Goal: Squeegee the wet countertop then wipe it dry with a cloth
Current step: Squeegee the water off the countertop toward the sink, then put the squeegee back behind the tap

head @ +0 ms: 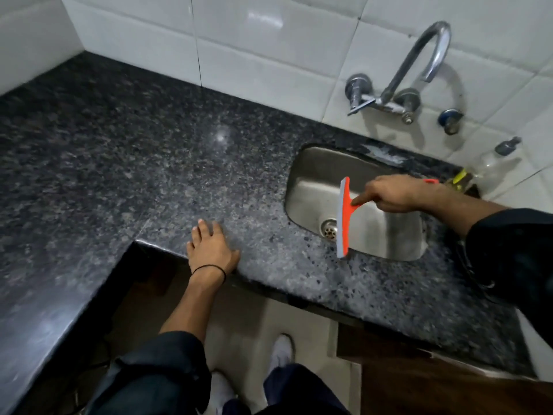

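The L-shaped black speckled granite countertop [125, 163] fills the left and middle of the view; it looks wet and shiny in front of the sink. My right hand [395, 194] grips the handle of an orange squeegee [344, 218] with a grey blade, index finger stretched along the handle. The blade hangs over the left part of the steel sink [386, 235], its lower end at the sink's front rim. My left hand [211, 250] rests flat, fingers spread, on the counter's front edge near the inner corner. No cloth is in view.
A chrome wall tap [416, 70] arches over the sink against white tiles. A clear bottle with a grey cap [496, 158] and a yellow-green item stand behind the sink at the right. My legs and white shoes are below on the floor.
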The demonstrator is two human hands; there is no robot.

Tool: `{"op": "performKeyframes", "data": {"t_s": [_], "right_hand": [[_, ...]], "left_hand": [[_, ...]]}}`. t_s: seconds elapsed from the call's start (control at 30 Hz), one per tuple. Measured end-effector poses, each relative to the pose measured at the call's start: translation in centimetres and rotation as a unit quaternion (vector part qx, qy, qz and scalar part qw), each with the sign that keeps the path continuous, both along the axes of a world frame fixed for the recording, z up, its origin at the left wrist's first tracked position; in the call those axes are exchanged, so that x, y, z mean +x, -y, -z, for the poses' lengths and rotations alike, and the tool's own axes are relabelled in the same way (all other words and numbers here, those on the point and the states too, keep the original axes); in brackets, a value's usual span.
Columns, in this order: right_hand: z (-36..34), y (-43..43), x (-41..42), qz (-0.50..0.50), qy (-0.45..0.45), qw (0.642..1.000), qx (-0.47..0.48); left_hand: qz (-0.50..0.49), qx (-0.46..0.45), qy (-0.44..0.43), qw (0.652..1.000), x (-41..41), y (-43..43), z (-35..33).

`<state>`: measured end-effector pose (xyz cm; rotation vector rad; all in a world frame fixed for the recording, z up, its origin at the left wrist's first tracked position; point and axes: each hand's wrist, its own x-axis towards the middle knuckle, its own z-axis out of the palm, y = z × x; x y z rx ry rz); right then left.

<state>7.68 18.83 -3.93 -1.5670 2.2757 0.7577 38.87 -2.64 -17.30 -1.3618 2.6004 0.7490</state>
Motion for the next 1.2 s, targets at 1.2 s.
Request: {"op": "performKeyframes", "data": {"t_s": [1.2], "right_hand": [[-1.0,-15.1,-8.6,0.449,0.517,0.456,-0.568]], "left_hand": [[0.111,0.008,-0.281,0.953,-30.6,-14.6,-9.3]]}}
